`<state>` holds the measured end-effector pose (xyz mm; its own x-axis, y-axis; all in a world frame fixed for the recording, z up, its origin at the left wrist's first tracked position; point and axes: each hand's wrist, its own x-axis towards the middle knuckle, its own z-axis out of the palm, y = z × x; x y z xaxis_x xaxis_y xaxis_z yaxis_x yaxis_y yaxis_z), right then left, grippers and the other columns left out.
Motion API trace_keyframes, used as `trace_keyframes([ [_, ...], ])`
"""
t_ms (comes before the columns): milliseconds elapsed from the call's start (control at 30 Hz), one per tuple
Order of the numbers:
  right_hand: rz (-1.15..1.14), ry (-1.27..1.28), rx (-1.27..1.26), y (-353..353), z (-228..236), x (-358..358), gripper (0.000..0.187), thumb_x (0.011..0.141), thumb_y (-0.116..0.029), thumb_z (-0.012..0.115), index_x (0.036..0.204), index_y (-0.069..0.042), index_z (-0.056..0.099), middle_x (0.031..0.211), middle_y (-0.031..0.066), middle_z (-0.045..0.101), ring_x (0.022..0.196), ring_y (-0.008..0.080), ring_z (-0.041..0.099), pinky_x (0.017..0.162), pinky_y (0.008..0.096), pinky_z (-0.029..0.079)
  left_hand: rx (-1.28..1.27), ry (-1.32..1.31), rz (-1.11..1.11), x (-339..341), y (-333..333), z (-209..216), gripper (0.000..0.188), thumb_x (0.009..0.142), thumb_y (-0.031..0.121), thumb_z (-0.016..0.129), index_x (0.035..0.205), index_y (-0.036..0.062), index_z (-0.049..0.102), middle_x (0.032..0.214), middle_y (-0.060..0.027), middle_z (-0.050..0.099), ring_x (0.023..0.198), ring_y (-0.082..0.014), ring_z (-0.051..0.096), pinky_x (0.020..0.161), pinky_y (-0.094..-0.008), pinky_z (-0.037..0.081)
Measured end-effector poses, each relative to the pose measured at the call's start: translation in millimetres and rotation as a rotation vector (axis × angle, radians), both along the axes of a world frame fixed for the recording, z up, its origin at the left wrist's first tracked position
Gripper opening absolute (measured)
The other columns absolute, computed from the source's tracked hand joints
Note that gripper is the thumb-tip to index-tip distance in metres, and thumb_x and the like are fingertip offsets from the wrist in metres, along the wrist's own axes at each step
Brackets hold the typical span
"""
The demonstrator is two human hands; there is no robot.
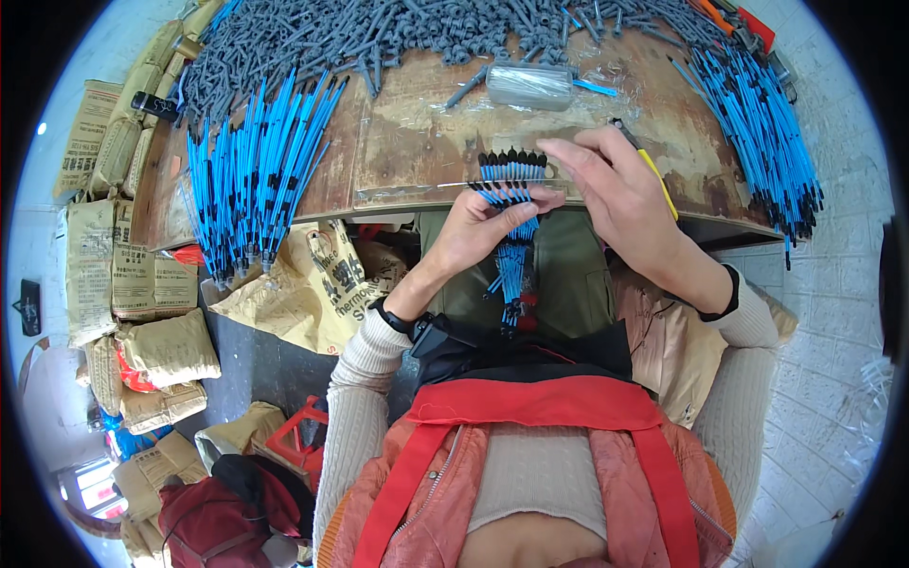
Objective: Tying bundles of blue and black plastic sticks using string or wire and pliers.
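A bundle of thin blue rods with black ends (512, 260) hangs over the table's front edge toward my lap. My left hand (473, 227) is closed round its upper part, thumb across the front. The black tips stand in a row above the fingers. A thin, pale strip (454, 184) crosses the bundle at the fingers; I cannot tell its material. Just right of the tips, my right hand (620, 185) hovers with fingers bent and apart, nothing visible between them. A yellow-and-black tool (660, 185) shows behind it, partly hidden; it appears to lie on the table.
More blue rods lie fanned on the worn wooden table (407, 133), at left (256, 170) and right (757, 142). Grey plastic parts (398, 38) heap along the far side. Near them sits a clear plastic-wrapped block (530, 85). Paper sacks (142, 256) stack at left.
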<state>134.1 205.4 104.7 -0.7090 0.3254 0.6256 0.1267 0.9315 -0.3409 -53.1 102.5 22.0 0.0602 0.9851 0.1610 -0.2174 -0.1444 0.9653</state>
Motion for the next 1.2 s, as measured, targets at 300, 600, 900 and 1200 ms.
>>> trace_keyframes([
  [300, 0.054, 0.050, -0.126, -0.8, -4.8, -8.0, 0.039, 0.079, 0.007, 0.064, 0.117, -0.002, 0.065, 0.097, 0.0121, 0.057, 0.083, 0.0272, 0.061, 0.072, 0.0360, 0.052, -0.046, -0.011, -0.027, -2.4, 0.0, 0.2, 0.028, 0.100, 0.004, 0.055, 0.127, -0.0025, 0.063, 0.120, -0.0126, 0.070, 0.116, -0.0192, 0.064, 0.103, -0.0336, 0.049],
  [600, 0.063, 0.026, -0.048, 2.5, 2.2, -5.4, 0.037, 0.079, 0.008, 0.063, 0.115, -0.003, 0.067, 0.100, 0.0115, 0.058, 0.088, 0.0271, 0.062, 0.072, 0.0370, 0.052, -0.075, -0.014, -0.054, -6.0, 0.1, 6.1, 0.027, 0.101, 0.004, 0.055, 0.126, -0.0023, 0.062, 0.119, -0.0149, 0.070, 0.117, -0.0218, 0.064, 0.102, -0.0339, 0.050],
  [900, 0.096, -0.027, -0.121, 9.3, 7.0, -4.6, 0.036, 0.080, 0.004, 0.064, 0.115, -0.004, 0.066, 0.099, 0.0111, 0.057, 0.086, 0.0271, 0.060, 0.072, 0.0361, 0.052, -0.027, -0.001, -0.069, -1.8, 4.7, 3.5, 0.026, 0.100, 0.002, 0.055, 0.125, -0.0027, 0.062, 0.119, -0.0146, 0.070, 0.117, -0.0220, 0.064, 0.103, -0.0337, 0.050],
  [1200, 0.091, -0.036, 0.123, 8.3, 8.0, -4.6, 0.042, 0.074, -0.003, 0.074, 0.115, -0.003, 0.064, 0.100, 0.0121, 0.057, 0.091, 0.0293, 0.061, 0.077, 0.0376, 0.052, -0.014, -0.060, -0.044, -1.6, 3.4, 0.3, 0.028, 0.101, 0.004, 0.055, 0.127, -0.0034, 0.061, 0.120, -0.0148, 0.069, 0.117, -0.0212, 0.064, 0.103, -0.0340, 0.049],
])
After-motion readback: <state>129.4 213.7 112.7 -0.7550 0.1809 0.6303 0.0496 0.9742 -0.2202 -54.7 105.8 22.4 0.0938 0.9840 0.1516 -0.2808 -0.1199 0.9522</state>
